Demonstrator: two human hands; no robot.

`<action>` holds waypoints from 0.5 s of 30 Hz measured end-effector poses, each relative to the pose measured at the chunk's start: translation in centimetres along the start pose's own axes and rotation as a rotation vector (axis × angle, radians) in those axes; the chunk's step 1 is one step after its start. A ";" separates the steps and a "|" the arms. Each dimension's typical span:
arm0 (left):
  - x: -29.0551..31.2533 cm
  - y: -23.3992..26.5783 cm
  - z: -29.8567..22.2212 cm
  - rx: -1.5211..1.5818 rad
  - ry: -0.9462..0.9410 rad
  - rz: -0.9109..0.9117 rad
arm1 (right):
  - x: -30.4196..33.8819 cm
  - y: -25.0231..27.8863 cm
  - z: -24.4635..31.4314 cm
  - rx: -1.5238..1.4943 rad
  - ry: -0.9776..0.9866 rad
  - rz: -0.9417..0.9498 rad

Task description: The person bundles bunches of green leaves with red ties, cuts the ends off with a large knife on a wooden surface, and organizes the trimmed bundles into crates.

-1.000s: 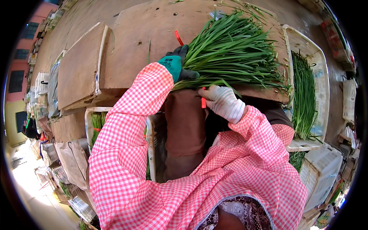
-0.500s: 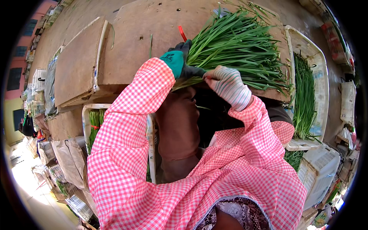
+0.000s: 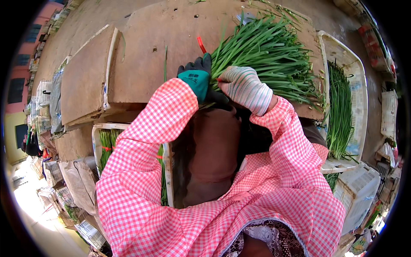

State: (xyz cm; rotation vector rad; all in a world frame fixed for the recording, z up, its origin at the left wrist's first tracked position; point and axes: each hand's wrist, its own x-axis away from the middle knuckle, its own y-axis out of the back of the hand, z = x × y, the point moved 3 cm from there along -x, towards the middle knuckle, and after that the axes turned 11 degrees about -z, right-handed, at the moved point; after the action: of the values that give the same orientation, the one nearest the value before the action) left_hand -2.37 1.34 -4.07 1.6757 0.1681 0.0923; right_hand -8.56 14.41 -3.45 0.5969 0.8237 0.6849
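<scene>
A big bunch of garlic chives (image 3: 269, 58) lies on the brown board (image 3: 141, 64), its long green leaves fanned to the right. My left hand (image 3: 197, 81), in a teal and black glove, is closed about the narrow left end of the bunch. A red tie (image 3: 201, 44) sticks up just beyond my left fingers. My right hand (image 3: 247, 88), in a striped knit glove, pinches a red end at the near side of the bunch, which looks like part of that tie. The stem ends are mostly hidden under my left glove.
A white crate (image 3: 363, 111) with more chives stands at the right of the board. Left of my knees, another crate (image 3: 170, 188) holds bunches tied in red. A second brown board (image 3: 87, 77) lies at the left. Loose leaf scraps lie along the far edge.
My right hand has moved left, closer to my left hand, and the red end now shows at its fingertips. My left hand has turned slightly, and the knee below has shifted right.
</scene>
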 end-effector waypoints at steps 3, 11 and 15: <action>-0.1 -1.6 0.7 0.029 -0.010 -0.108 | -1.2 0.0 -0.1 0.028 -0.078 0.166; 0.4 -0.8 -0.9 0.111 -0.135 -0.159 | -8.1 1.9 -1.8 0.034 0.080 0.120; 0.6 0.0 -0.9 0.151 -0.120 -0.188 | -7.9 -3.2 -6.3 0.347 0.056 0.547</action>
State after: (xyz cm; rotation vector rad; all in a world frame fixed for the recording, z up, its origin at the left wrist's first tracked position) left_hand -1.92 2.31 -4.02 1.8014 0.2461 -0.1663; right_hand -16.55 7.84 -5.58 1.1448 0.8434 1.0674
